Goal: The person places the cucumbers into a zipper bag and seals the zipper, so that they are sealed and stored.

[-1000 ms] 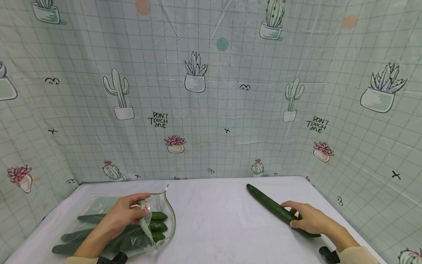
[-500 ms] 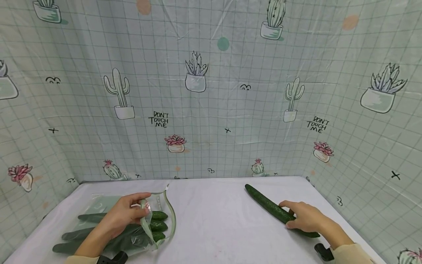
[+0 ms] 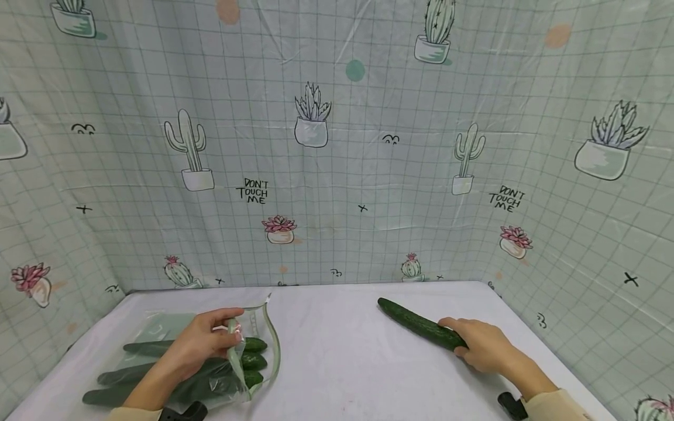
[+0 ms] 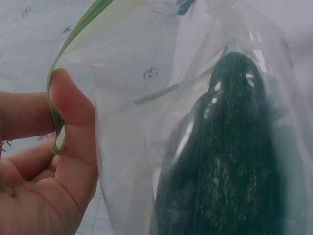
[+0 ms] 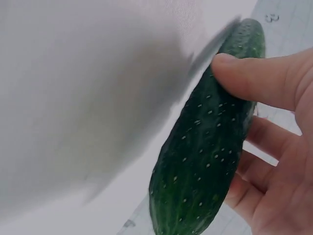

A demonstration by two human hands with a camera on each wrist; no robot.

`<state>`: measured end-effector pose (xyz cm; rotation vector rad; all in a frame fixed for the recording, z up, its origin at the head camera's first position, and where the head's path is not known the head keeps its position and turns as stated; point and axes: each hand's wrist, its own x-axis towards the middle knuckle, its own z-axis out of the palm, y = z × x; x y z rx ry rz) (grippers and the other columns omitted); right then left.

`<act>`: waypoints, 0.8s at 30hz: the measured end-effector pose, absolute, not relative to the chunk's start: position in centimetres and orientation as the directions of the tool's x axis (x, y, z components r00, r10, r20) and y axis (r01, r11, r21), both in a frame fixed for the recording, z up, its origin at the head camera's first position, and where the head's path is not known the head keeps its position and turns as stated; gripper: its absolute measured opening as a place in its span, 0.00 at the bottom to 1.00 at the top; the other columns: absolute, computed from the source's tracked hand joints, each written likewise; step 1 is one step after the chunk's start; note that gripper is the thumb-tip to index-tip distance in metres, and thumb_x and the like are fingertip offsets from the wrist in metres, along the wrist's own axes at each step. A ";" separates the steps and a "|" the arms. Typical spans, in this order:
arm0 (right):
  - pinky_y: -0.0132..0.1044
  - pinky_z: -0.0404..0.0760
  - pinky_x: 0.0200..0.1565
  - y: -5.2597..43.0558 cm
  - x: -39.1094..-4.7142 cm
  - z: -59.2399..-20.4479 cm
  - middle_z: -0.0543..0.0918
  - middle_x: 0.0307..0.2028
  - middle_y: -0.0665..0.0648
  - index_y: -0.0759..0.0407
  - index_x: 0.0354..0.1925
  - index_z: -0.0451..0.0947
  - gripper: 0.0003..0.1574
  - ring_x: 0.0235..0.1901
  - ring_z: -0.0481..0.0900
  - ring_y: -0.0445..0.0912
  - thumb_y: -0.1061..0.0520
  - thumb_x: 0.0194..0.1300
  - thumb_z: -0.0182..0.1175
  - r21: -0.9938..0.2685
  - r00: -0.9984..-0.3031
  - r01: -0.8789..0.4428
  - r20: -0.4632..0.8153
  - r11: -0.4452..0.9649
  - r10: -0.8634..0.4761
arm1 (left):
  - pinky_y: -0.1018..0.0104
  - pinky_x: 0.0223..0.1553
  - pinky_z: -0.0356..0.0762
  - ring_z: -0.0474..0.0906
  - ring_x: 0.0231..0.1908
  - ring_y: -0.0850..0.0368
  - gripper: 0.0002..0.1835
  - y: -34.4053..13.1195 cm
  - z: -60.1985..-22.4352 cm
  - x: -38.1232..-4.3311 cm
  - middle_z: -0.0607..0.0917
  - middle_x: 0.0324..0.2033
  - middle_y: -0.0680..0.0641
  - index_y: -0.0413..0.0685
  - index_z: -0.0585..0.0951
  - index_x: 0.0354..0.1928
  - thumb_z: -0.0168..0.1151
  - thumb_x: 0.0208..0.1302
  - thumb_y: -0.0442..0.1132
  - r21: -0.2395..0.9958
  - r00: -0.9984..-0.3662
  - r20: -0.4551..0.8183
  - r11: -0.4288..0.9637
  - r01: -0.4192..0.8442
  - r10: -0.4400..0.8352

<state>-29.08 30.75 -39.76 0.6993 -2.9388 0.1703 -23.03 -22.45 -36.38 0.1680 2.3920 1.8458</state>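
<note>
My left hand (image 3: 197, 345) pinches the green-edged mouth of a clear zip bag (image 3: 272, 327) between thumb and fingers. The bag lies on the left of the table and holds several cucumbers (image 3: 255, 361), their ends toward the open mouth. In the left wrist view the bag's rim is lifted, and a cucumber (image 4: 225, 161) shows through the plastic. On the right, my right hand (image 3: 487, 346) grips a long dark green cucumber (image 3: 416, 321) near its near end. The right wrist view has the thumb across this cucumber (image 5: 200, 147) and the fingers behind it.
A white-covered table (image 3: 337, 351) spans between both hands. A grid-patterned curtain (image 3: 337, 175) with printed cacti hangs along its back and sides. Dark wrist cameras (image 3: 512, 406) sit on both forearms.
The right hand has closed further around its cucumber and shifted slightly left. The cucumber's far end has swung left and toward me. The left hand stays on the bag's mouth.
</note>
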 end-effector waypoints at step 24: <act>0.39 0.78 0.35 19.0 -30.3 -38.6 0.80 0.43 0.45 0.45 0.62 0.71 0.35 0.41 0.78 0.43 0.58 0.56 0.69 0.046 -0.644 -0.741 0.237 0.670 -0.728 | 0.56 0.29 0.74 0.69 0.28 0.54 0.34 -21.0 -37.4 -23.6 0.63 0.53 0.32 0.29 0.59 0.69 0.59 0.62 0.28 0.974 -0.979 -0.018 0.227 0.029 0.204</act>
